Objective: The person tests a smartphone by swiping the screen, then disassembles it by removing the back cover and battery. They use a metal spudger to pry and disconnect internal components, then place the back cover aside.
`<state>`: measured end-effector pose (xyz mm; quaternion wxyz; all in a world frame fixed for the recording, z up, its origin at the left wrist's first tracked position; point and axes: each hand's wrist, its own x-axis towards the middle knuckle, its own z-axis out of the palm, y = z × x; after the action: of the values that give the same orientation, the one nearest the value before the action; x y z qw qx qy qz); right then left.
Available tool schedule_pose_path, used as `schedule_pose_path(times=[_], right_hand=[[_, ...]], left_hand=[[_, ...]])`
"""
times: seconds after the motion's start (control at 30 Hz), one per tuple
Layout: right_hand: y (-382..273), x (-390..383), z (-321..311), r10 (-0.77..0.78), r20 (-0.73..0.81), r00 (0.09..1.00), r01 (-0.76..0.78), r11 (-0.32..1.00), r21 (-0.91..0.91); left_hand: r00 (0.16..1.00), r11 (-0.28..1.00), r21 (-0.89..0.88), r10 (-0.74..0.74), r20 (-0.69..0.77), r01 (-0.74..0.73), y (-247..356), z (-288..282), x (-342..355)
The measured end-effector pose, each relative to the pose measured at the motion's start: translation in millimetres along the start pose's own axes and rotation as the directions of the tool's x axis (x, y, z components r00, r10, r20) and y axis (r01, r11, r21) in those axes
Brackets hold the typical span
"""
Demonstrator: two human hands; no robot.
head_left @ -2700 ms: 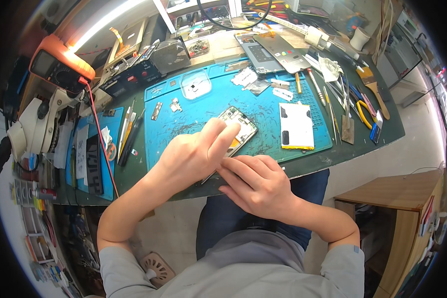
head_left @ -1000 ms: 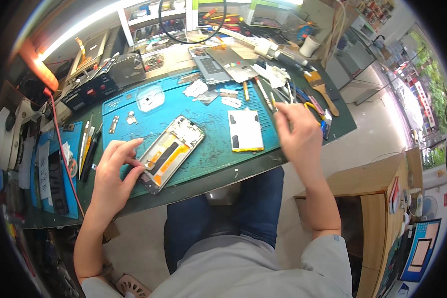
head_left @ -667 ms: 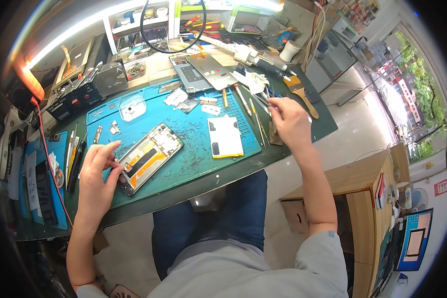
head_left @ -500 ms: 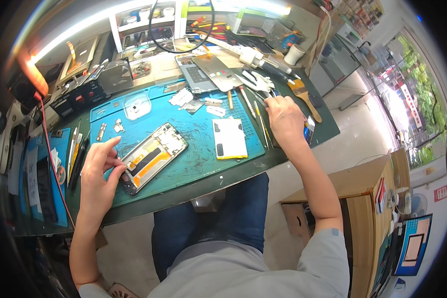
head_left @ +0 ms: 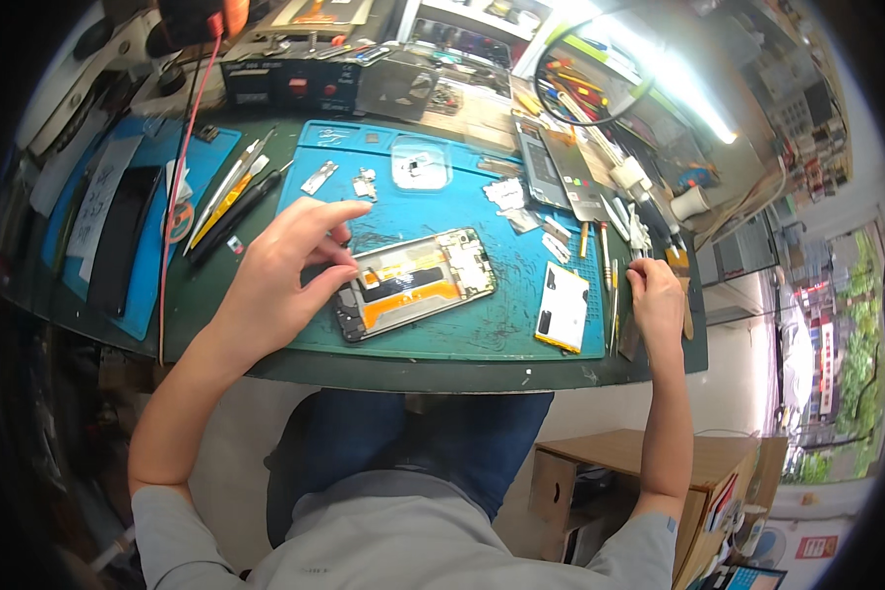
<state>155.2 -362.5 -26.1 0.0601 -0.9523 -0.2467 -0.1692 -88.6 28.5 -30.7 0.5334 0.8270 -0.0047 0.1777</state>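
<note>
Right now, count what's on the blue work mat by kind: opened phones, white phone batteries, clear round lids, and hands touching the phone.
Opened phones: 1
White phone batteries: 1
Clear round lids: 1
Hands touching the phone, the left hand: 1
Total: 4
The right hand is off at the mat's right edge among the tools, not counted.

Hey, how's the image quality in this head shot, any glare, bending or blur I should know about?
Head view: strong fisheye, so the table edge bows and the corners go black. A bright lamp strip at upper right blows out to white. The blue mat, open phone and both hands, left and right, look sharp and evenly lit.
</note>
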Motion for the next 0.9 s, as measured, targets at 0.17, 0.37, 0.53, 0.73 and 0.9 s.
schedule_pose_path(times=[0.17,0.37,0.53,0.73,0.9], right_hand=[[2.4,14.3,0.3,0.083,0.072,0.994,-0.075,0.992,-0.106],[-10.0,17.6,-15.8,0.236,0.176,0.956,-0.210,0.965,-0.154],[-0.7,25.8,-27.6,0.235,0.371,0.898,-0.262,0.965,0.022],[2.7,15.5,-20.5,0.254,0.169,0.952,-0.235,0.964,-0.122],[0.4,5.0,-19.9,0.175,0.105,0.979,-0.145,0.959,-0.244]], left_hand=[[1.000,1.000,0.015,0.019,0.022,-0.019,-1.7,-2.5,-2.5],[0.998,0.996,0.068,0.060,0.024,-0.061,-4.5,0.0,-1.3],[0.990,0.976,0.175,0.138,-0.024,-0.132,-2.8,2.0,-2.8],[0.991,0.976,0.180,0.129,-0.025,-0.123,-2.9,7.0,-0.8],[0.990,0.975,0.181,0.136,-0.031,-0.128,-4.5,7.6,-0.3]])
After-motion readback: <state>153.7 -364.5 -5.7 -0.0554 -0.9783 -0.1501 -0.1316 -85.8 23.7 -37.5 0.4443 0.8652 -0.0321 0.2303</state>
